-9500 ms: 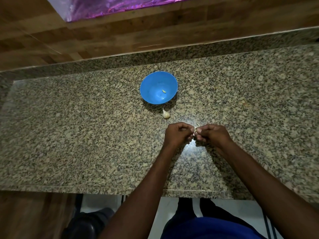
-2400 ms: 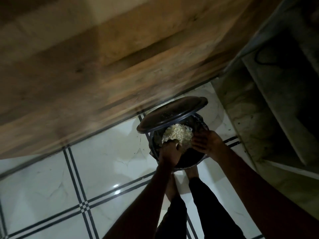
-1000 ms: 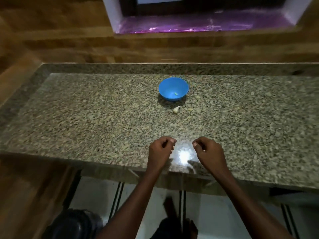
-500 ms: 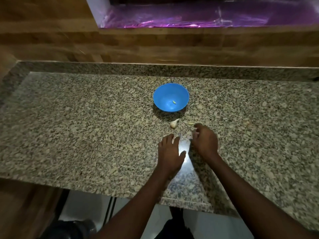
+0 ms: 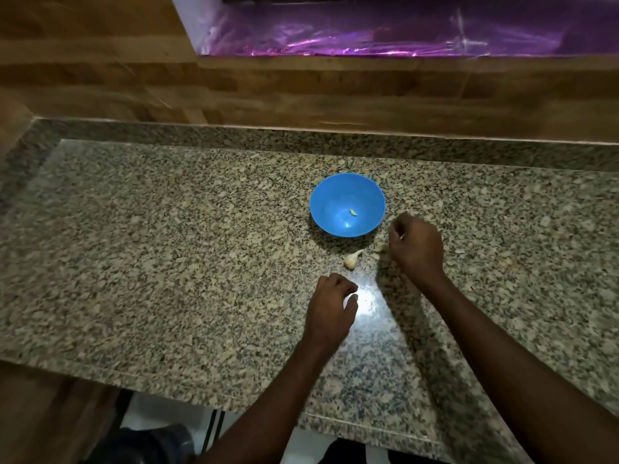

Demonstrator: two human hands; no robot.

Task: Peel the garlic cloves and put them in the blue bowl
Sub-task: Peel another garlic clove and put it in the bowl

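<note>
The granite table [image 5: 167, 262] spreads out under me, speckled grey and tan, with a bright glare spot on its near part. Behind it runs a wooden wall [image 5: 301, 92], and above that a ledge covered in shiny purple film [image 5: 385, 31].

The blue bowl [image 5: 347, 204] stands on the table, and I place everything else from it. Inside it, towards the right of its bottom, lies one small peeled clove [image 5: 353, 212], pale green-yellow.

My right hand [image 5: 415, 247] hangs just to the right of the bowl and slightly nearer to me, apart from its rim. Its fingers are curled inward with the tips drawn together; whether they pinch anything I cannot tell. A pale scrap of skin [image 5: 380, 248] lies on the table at the left edge of that hand.

My left hand [image 5: 331, 304] lies on the table nearer to me than the bowl, straight below it, by the glare. Its fingers are loosely curled and I see nothing in them.

Between the bowl and my left hand an unpeeled garlic clove [image 5: 351, 259] lies on the table, its pointed tip aimed up and to the right, touching neither hand.
</note>
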